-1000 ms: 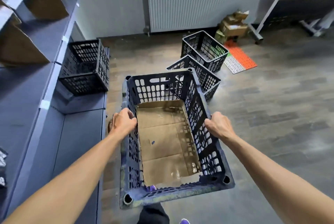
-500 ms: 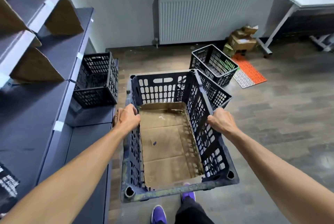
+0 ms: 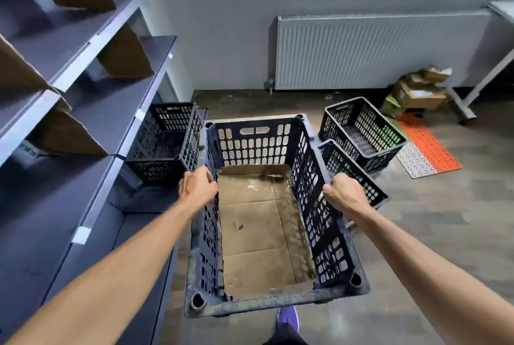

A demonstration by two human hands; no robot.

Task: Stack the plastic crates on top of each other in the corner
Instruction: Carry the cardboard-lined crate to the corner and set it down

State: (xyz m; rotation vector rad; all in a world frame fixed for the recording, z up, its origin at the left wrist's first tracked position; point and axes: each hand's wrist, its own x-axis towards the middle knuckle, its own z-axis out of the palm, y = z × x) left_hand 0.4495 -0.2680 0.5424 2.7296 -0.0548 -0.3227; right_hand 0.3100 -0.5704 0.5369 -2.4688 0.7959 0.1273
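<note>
Nearest me, the toe of my purple shoe [image 3: 288,317] shows on the wooden floor [image 3: 445,233] under the near rim of the dark blue crate [image 3: 258,304], which I hold up in front of me, level and open side up, with its short end towards me; a sheet of brown cardboard [image 3: 258,233] lines its bottom, with a small dark speck on it and no print that I can read; my left hand [image 3: 197,187] is curled over the left long rim and my right hand [image 3: 345,194] over the right long rim, fingers wrapped down round the edge on both sides; to my left runs the grey shelving [image 3: 83,219], with brown cardboard dividers standing on the upper shelves and small white tags on the shelf edges, whatever is on them too small to make out; on a low ledge of that shelving, just beside the far left corner of my crate, sits a black crate [image 3: 167,144]; to the right, just beside my right hand, a second black crate [image 3: 356,177] stands on the floor, and a third black crate [image 3: 361,130] stands just behind it; past those lies an orange mat [image 3: 428,147] with a pale one against its near side; further back is a heap of cardboard boxes [image 3: 417,91], one with a pale label too blurred to read, next to a grey table leg [image 3: 478,77]; the white radiator [image 3: 375,49] hangs on the far wall.
</note>
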